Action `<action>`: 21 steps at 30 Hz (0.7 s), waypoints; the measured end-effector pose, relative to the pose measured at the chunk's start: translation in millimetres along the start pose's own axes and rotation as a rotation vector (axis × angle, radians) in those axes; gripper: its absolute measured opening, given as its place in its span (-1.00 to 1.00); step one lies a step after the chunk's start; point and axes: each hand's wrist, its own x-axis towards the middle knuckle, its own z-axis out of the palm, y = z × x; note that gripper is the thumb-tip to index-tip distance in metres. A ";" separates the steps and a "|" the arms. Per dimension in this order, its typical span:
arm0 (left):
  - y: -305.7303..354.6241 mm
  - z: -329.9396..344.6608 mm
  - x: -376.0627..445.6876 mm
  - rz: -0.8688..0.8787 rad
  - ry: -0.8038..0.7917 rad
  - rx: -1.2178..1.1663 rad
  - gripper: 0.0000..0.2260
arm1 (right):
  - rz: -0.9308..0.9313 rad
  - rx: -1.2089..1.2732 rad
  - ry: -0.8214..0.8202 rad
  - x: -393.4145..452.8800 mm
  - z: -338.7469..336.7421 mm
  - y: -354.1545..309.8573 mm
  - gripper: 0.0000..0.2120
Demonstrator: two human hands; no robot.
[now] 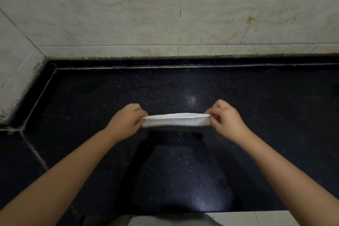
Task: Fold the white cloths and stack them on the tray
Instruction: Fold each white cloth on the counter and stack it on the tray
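Observation:
A white cloth (175,120) hangs stretched between my two hands, just above the black speckled counter (256,115). It looks like a narrow folded band seen almost edge-on. My left hand (126,121) pinches its left end with curled fingers. My right hand (224,117) pinches its right end between thumb and fingers. No tray shows in this view.
A pale marble wall (165,9) rises behind the counter, with a tiled ledge (16,71) at the left. The counter's front edge (238,211) runs near the bottom of the view, with light floor below it.

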 end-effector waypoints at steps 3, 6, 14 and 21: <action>1.7 -3.1 -9.5 0.078 0.108 0.060 -0.89 | -0.071 -0.052 0.193 -12.2 8.9 2.1 -0.77; 2.1 35.9 -35.9 0.075 0.007 0.126 -0.94 | -0.021 -0.152 0.118 -42.5 49.3 14.3 -0.86; 16.3 98.7 -59.1 -0.101 -0.096 0.097 -0.89 | 0.553 -0.193 -0.125 -69.4 88.2 19.3 -0.80; 29.7 121.7 -23.2 -0.435 -0.365 0.078 -0.38 | 0.760 -0.341 -0.308 -52.1 101.0 8.0 -0.70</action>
